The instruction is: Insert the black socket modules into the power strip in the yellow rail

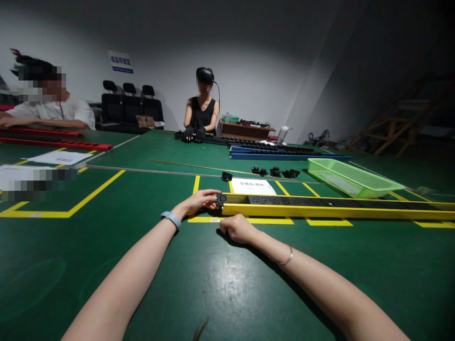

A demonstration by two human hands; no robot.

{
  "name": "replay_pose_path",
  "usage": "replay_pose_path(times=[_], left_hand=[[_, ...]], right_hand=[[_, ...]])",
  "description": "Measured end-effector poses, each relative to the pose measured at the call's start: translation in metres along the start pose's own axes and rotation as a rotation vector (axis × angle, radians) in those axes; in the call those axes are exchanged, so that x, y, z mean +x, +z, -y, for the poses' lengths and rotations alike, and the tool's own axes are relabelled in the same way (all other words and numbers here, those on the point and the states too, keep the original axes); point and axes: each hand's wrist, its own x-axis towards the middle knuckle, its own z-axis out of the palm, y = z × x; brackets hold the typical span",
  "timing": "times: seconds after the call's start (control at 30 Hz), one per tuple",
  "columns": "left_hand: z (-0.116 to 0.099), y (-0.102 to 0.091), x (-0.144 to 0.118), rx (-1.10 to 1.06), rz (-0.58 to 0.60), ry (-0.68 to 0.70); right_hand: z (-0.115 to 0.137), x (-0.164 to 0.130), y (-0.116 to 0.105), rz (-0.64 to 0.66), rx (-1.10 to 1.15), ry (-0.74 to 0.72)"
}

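Note:
A long yellow rail (263,210) lies across the table with a row of black socket modules (305,201) in its channel. At its left end is a small black socket module (222,198). My left hand (201,201) grips this module from the left, fingers above and thumb below. Just on the near side of the rail end, my right hand (238,228) is curled into a loose fist against the table. Nothing shows in its fingers, and their inner side is hidden.
A green basket (351,177) stands behind the rail at right. Several loose black modules (275,172), a printed sheet (254,186) and a thin rod (185,164) lie beyond. Blue rails (270,154) are farther back. Two other people sit across the table; red rails (71,142) lie left.

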Motion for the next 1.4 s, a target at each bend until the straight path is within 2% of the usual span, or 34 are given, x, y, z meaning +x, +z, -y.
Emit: replay_pose_path(times=[0.87, 1.03, 1.27, 1.4], left_hand=[[0.005, 0.006, 0.004, 0.138, 0.055, 0.035], [0.007, 0.012, 0.007, 0.232, 0.010, 0.038], [0.007, 0.016, 0.009, 0.248, -0.016, 0.056], [0.008, 0.019, 0.011, 0.290, -0.067, 0.058]], right_hand=[[0.002, 0.001, -0.001, -0.004, 0.010, 0.012], [0.003, 0.001, -0.001, -0.009, 0.001, 0.017], [0.005, 0.002, -0.002, 0.004, -0.005, 0.030], [0.004, 0.002, -0.002, 0.013, -0.024, 0.028]])
